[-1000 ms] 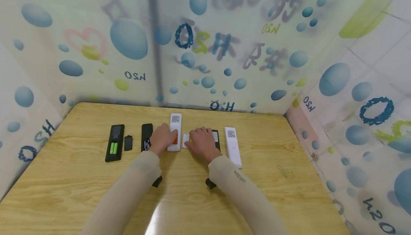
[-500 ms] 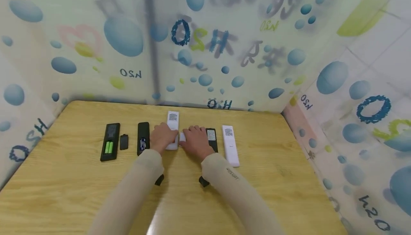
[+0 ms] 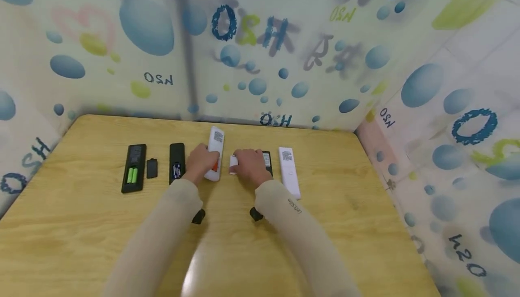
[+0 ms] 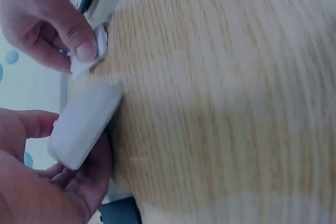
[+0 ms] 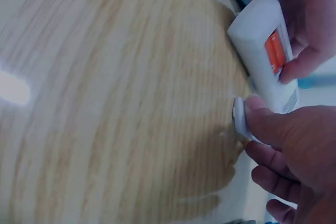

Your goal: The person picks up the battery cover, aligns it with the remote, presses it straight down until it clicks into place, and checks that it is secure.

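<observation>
My left hand (image 3: 201,161) grips a white remote control (image 3: 215,143) by its sides, its back facing up and tilted. Orange batteries (image 5: 275,51) show in the remote's uncovered compartment in the right wrist view. Close to its right, my right hand (image 3: 249,165) pinches a small white battery cover (image 5: 240,117) between thumb and fingers, tilted up at the table. In the left wrist view the cover (image 4: 90,56) and the end of the white remote (image 4: 86,124) lie a short gap apart.
On the wooden table (image 3: 333,234), a black remote with green batteries (image 3: 133,168), a black battery cover (image 3: 152,168) and another black remote (image 3: 177,159) lie left. To the right are a partly hidden black remote (image 3: 266,159) and a second white remote (image 3: 289,170).
My left hand has taken hold of the white remote and tilted it off its straight position. My right hand now pinches the white cover, which lay flat on the table before.
</observation>
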`<state>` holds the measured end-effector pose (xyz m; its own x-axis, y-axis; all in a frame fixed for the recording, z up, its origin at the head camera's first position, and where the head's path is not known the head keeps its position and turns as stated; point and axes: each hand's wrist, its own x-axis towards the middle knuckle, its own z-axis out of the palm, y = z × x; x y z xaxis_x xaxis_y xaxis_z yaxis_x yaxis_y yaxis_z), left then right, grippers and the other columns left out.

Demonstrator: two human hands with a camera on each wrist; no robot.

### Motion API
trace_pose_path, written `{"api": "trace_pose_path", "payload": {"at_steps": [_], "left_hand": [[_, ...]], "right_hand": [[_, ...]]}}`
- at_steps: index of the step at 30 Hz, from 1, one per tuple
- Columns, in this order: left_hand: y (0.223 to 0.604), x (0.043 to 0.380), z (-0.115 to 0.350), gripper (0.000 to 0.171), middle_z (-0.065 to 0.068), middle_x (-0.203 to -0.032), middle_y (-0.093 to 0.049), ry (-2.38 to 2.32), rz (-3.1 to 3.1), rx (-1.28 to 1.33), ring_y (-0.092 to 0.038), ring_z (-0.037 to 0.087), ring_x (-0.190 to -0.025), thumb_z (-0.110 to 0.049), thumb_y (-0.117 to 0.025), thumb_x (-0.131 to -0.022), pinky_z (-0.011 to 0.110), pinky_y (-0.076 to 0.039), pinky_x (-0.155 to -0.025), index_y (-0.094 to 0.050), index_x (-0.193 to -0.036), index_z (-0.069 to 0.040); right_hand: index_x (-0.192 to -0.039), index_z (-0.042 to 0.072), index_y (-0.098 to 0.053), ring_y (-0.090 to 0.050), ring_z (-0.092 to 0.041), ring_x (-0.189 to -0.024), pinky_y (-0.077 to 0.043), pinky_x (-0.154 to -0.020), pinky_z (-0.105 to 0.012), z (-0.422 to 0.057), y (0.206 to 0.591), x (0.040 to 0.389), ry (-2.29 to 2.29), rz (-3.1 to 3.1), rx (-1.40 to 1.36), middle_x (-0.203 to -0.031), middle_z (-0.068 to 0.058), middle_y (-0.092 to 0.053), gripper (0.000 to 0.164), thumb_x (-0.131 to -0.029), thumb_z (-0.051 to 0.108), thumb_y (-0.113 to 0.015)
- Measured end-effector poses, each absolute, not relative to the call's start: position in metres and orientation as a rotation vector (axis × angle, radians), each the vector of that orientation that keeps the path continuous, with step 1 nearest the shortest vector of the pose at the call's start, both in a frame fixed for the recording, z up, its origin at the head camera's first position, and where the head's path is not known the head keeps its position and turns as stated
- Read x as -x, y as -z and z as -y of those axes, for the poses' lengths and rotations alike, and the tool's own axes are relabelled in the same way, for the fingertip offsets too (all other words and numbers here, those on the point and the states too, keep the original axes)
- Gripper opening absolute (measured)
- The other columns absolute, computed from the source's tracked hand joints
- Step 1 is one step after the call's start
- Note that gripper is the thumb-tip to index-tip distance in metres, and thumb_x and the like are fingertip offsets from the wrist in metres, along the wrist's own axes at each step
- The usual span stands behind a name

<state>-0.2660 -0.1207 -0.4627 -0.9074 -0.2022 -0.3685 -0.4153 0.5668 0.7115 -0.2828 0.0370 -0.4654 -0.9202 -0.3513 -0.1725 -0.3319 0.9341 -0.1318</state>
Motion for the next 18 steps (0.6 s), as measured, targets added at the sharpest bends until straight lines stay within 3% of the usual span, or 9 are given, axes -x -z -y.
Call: {"api": "trace_pose_path", "payload": {"at_steps": [9,18], "left_hand": [[0.465,0.263,0.127,0.059,0.019,-0.133,-0.049,-1.562,-2.311,0.496,-0.055,0.027,-0.110,-0.036,-0.041,-0.103,0.037,-0.051,-0.089,-0.026,-0.149,-0.003],[0.462,0.264,0.128,0.059,0.017,-0.134,-0.050,-1.595,-2.274,0.497,-0.054,0.025,-0.109,-0.038,-0.040,-0.104,0.036,-0.049,-0.092,-0.027,-0.150,-0.004]], "right_hand": [[-0.127,0.021,-0.061,-0.063,-0.016,-0.111,-0.036,-0.103,-0.043,-0.044,0.467,0.281,0.172,-2.911,0.487,-0.121,0.005,-0.069,0.039,-0.094,0.042,-0.062],[-0.119,0.027,-0.069,-0.063,-0.017,-0.110,-0.037,-0.100,-0.044,-0.051,0.460,0.283,0.180,-2.962,0.496,-0.117,0.009,-0.071,0.027,-0.097,0.037,-0.059]]}}
